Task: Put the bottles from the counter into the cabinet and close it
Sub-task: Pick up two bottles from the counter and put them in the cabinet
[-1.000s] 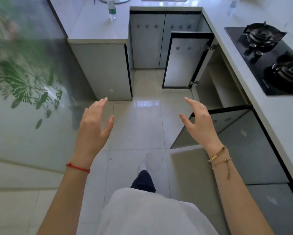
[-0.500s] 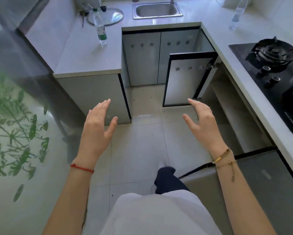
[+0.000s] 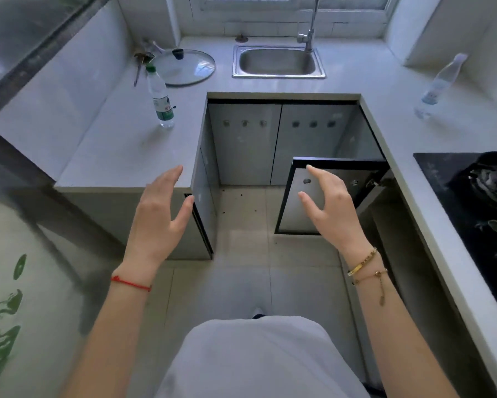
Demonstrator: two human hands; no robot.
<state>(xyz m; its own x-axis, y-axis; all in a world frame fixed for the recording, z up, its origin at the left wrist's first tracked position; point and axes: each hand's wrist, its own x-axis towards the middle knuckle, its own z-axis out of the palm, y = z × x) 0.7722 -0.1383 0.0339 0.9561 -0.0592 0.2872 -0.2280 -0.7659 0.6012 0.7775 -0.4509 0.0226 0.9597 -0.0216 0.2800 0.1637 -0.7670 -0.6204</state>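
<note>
Left hand (image 3: 158,214) and right hand (image 3: 327,208) spread, empty, cabinet (image 3: 391,214) interior hidden, far bottle (image 3: 439,84) blurred

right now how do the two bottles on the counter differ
The green-capped bottle stands on the left counter near the glass lid; the pale-capped bottle stands on the right counter, between the sink and the stove. The green-capped bottle has a green and white label; the pale-capped bottle's label is bluish and faint. Both are clear plastic, upright, capped, and untouched by either hand.
</note>
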